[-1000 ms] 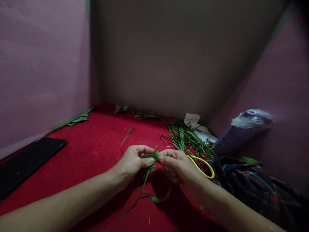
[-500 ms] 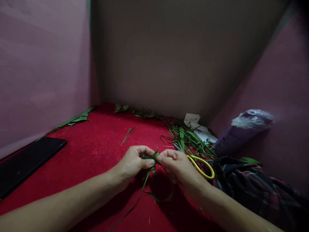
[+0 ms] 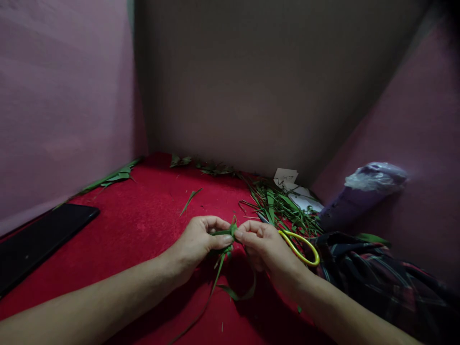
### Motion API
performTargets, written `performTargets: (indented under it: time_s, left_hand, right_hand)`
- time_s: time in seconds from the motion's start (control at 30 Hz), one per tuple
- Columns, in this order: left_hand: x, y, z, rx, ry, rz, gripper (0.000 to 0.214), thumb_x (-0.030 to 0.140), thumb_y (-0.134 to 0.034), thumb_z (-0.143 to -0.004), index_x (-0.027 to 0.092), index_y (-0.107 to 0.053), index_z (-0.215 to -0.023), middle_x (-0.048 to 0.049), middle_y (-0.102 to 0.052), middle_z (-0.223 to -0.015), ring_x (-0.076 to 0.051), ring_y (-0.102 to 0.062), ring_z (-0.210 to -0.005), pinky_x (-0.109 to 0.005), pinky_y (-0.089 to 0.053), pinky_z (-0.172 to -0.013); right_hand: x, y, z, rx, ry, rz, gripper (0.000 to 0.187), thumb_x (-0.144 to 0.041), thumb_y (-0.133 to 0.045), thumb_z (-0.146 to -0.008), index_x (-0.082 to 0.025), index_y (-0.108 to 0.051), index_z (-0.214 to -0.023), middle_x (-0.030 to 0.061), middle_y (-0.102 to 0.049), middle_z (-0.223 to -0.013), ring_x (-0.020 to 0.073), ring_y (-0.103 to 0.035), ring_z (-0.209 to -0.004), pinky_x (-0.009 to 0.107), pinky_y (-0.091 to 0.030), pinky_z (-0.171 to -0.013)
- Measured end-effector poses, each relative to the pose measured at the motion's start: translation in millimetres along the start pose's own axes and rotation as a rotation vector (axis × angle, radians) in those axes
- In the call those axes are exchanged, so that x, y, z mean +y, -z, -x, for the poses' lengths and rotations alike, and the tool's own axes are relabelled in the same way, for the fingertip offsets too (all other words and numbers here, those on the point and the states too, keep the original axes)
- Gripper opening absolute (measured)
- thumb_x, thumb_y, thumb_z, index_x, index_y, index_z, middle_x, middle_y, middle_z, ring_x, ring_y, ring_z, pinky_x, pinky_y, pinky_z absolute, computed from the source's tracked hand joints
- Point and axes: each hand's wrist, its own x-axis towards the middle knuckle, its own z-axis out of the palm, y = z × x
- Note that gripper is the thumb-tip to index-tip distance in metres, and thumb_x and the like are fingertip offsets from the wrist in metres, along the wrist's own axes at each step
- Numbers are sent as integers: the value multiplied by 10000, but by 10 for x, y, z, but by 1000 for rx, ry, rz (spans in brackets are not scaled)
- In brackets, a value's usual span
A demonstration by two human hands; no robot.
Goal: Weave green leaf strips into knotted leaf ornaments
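Between my hands is a small bundle of folded green leaf strips (image 3: 233,229), with thin ends trailing down toward me. My left hand (image 3: 196,238) pinches it from the left, thumb in front and fingers behind. From the right, my right hand (image 3: 264,243) pinches the same leaf strips between thumb and forefinger. One long strip hangs below in a curve over the red cloth (image 3: 151,206). Just beside my right hand lie scissors with yellow handles (image 3: 305,249), their blades partly hidden behind that hand.
A heap of cut grass and leaves (image 3: 276,206) lies at the back right beside white papers (image 3: 305,197). A purple roll in clear plastic (image 3: 355,196) leans right, above plaid cloth (image 3: 373,278). At the left is a flat black object (image 3: 46,239), near more leaves (image 3: 120,177).
Both hands keep their pinch on the leaf strips and have shifted very slightly. The trailing strip has moved a little to the right.
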Motion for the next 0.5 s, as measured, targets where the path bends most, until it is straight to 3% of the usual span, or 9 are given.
performTargets:
  time_s: [0.23,0.5]
  left_hand:
    - [13,-13,-29,82,-11,59,214,135,-730,-547,125,-641,-741,22,-629,-584,-72,-518,-487,-193,-382,-486]
    - [6,-1,-35,62,10,51,224,152,-724,-540,118,-645,-746,0,-649,-590,-90,-538,-484,-214,-394,-499]
  right_hand:
    - [12,-16,13,1,40,65,264,-382,-606,-753,-190,-449,-661,-116,-323,-421,33,-210,-346,172,-154,-330]
    - [-30,-10,-7,-28,72,78,255,-349,-614,-716,-189,-430,-642,-99,-370,-457,34,-256,-380,176,-149,-358]
